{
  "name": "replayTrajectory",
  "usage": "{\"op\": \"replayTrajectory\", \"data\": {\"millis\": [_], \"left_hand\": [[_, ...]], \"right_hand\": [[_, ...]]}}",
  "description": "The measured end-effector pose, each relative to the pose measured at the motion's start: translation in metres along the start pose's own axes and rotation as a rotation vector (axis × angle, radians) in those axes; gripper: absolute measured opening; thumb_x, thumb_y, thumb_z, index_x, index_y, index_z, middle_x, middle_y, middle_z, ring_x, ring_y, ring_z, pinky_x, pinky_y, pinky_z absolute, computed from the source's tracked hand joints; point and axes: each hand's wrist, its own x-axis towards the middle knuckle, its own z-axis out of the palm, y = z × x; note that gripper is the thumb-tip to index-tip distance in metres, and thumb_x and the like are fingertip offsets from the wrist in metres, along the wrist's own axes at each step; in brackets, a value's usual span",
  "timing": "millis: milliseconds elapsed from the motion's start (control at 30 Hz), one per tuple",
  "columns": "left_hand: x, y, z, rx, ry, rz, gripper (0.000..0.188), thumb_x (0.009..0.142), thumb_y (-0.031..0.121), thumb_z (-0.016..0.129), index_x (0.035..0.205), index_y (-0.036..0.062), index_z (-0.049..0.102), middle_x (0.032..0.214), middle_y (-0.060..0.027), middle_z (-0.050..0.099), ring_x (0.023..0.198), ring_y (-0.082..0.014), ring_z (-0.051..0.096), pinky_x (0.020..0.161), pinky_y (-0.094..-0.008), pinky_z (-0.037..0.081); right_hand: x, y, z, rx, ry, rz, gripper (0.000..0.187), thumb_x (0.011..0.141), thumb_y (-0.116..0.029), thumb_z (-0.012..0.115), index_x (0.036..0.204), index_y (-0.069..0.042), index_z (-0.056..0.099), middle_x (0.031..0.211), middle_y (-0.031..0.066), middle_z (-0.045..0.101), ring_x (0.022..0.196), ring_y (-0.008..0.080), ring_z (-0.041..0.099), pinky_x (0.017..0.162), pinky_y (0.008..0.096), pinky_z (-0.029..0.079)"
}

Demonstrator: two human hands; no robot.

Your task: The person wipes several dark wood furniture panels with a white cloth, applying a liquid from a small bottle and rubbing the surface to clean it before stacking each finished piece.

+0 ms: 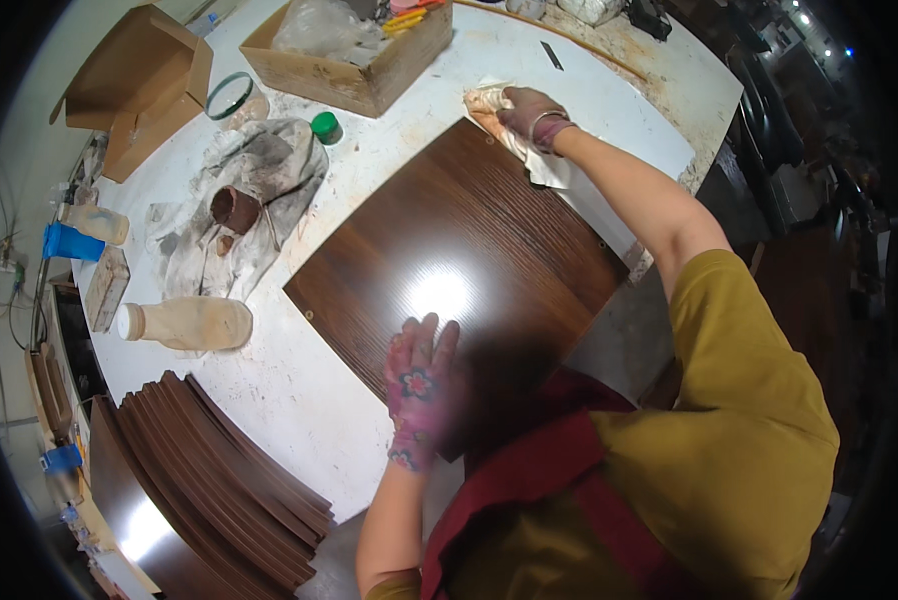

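Note:
A dark brown wood-grain panel (449, 230) lies flat on the white worktable (269, 440), light glaring off its middle. My left hand (419, 380), in a purple glove with a flower pattern, rests on the panel's near part, its fingers stretched out. Beyond the panel's far corner, my right hand (534, 115), also gloved, is closed on a crumpled whitish cloth (489, 105) with brownish stains. Part of this cloth hangs along the panel's far right edge. A dark shadow covers the panel's near corner.
Left of the panel are a stained rag (269, 165) with a small brown pot (235, 208), a cloudy bottle (194, 323) on its side and a green-capped jar (325, 127). Cardboard boxes (369, 90) stand at the back. Stacked brown panels (209, 470) lie near left.

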Motion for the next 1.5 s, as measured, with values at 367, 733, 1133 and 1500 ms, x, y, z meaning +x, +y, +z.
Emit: {"op": "replayTrajectory", "data": {"millis": [367, 733, 1133, 1500], "left_hand": [[-0.002, -0.004, 0.012, 0.077, 0.095, -0.013, 0.043, 0.084, 0.015, 0.064, 0.127, 0.0131, 0.058, 0.136, -0.0096, 0.051, 0.13, -0.0344, 0.041, 0.109, -0.0481, 0.032], [-0.026, 0.03, 0.013, 0.273, 0.172, -0.274, 0.04, 0.093, 0.018, 0.053, 0.133, 0.0112, 0.054, 0.141, -0.0129, 0.046, 0.134, -0.0349, 0.035, 0.114, -0.0459, 0.024], [-0.012, 0.013, 0.028, 0.064, 0.397, -0.263, 0.026, 0.084, 0.006, 0.051, 0.104, 0.0041, 0.066, 0.105, -0.0181, 0.063, 0.101, -0.0327, 0.059, 0.094, -0.0442, 0.044], [-0.233, 0.011, -0.236, 0.252, 0.693, -0.31, 0.013, 0.086, 0.005, 0.055, 0.098, 0.0051, 0.061, 0.099, -0.0069, 0.065, 0.083, -0.0223, 0.062, 0.076, -0.034, 0.052]], "right_hand": [[-0.124, 0.04, -0.013, -0.117, -0.103, -0.272, 0.032, 0.094, -0.027, 0.056, 0.125, -0.016, 0.06, 0.112, 0.0094, 0.065, 0.104, 0.025, 0.062, 0.092, 0.0381, 0.05], [-0.235, 0.047, 0.0, 0.124, -0.169, -1.383, 0.033, 0.084, -0.026, 0.062, 0.115, -0.018, 0.063, 0.11, 0.0097, 0.062, 0.099, 0.0298, 0.061, 0.084, 0.0378, 0.05], [-0.228, 0.02, -0.021, 0.088, 0.106, -1.187, 0.048, 0.078, -0.017, 0.067, 0.125, -0.015, 0.059, 0.102, 0.0153, 0.062, 0.099, 0.034, 0.059, 0.088, 0.0437, 0.048], [-0.24, -0.101, 0.021, 1.049, -0.767, -0.399, 0.043, 0.085, -0.014, 0.064, 0.124, 0.002, 0.057, 0.11, 0.0069, 0.064, 0.098, 0.0148, 0.059, 0.087, 0.0296, 0.047]]}}
